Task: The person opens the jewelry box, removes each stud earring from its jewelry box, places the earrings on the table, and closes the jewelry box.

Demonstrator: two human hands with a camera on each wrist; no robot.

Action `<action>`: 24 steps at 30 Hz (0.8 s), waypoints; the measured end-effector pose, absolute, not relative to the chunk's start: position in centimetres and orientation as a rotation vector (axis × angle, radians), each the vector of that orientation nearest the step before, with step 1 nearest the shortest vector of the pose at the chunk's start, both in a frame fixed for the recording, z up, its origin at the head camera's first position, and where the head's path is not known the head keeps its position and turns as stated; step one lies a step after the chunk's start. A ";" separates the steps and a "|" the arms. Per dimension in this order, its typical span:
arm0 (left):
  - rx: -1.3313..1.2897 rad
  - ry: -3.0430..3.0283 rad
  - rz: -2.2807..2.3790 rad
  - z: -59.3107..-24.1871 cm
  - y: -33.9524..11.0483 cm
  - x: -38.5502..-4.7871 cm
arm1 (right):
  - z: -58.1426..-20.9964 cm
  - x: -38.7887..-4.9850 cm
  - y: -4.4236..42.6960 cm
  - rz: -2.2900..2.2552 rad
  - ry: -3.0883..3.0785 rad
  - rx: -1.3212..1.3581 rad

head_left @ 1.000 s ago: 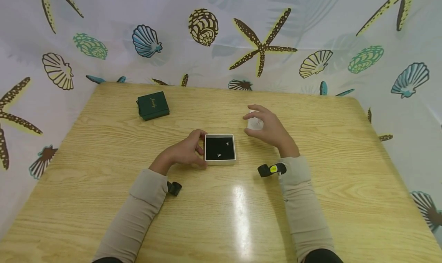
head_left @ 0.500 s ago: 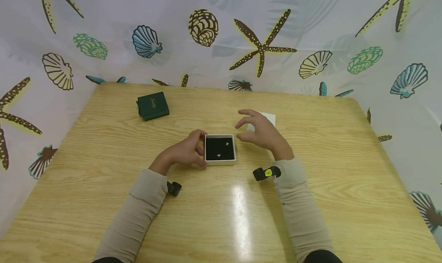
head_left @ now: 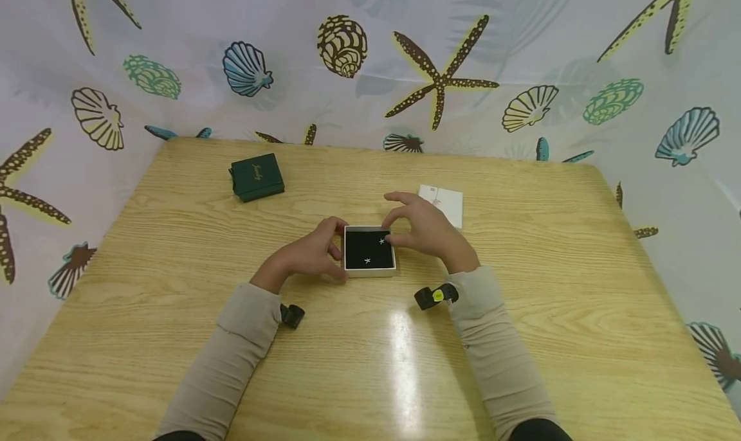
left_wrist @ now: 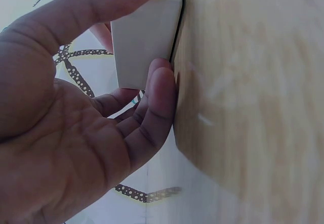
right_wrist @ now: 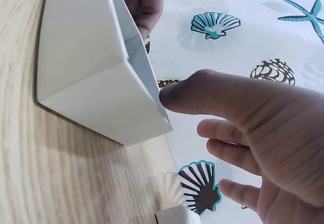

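The lid [head_left: 454,204] is off; both stars [head_left: 367,261] lie in the box [head_left: 370,273], apparently yet to come out. The left hand [head_left: 311,251] grips it; the right hand [head_left: 431,229], fingers slightly parted, seems empty.

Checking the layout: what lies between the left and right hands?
The head view shows the open white box between the left hand and right hand, with two small star-shaped pieces on its black lining.
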State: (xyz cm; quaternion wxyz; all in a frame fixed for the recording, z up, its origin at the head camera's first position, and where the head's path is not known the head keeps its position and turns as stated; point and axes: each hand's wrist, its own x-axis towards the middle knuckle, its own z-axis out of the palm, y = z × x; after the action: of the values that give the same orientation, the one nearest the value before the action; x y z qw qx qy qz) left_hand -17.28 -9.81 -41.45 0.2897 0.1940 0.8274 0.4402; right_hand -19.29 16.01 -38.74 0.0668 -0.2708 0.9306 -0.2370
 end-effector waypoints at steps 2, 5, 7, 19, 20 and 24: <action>0.516 2.208 1.176 -41.4 -9.8 -17.3 | -38.8 -19.2 15.7 -0.650 2.826 -0.818; 0.510 2.203 1.182 -41.3 -9.8 -17.2 | -38.9 -19.1 15.3 -0.573 2.853 -0.827; 0.507 2.199 1.183 -41.3 -9.8 -17.2 | -38.9 -19.1 15.1 -0.538 2.864 -0.834; 0.504 2.202 1.184 -41.1 -9.8 -17.3 | -39.0 -18.8 14.2 -0.389 2.895 -0.797; 0.506 2.202 1.182 -41.2 -9.8 -17.3 | -38.9 -18.8 14.2 -0.383 2.895 -0.791; 0.517 2.206 1.173 -41.4 -9.7 -17.3 | -38.8 -18.8 14.1 -0.358 2.889 -0.770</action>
State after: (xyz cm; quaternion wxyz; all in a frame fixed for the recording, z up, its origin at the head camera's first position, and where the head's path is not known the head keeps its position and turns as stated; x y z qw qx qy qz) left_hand -17.31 -9.72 -41.38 0.2910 0.1940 0.8272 0.4398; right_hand -18.78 14.11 -38.85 0.0652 -0.2552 0.9574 -0.1185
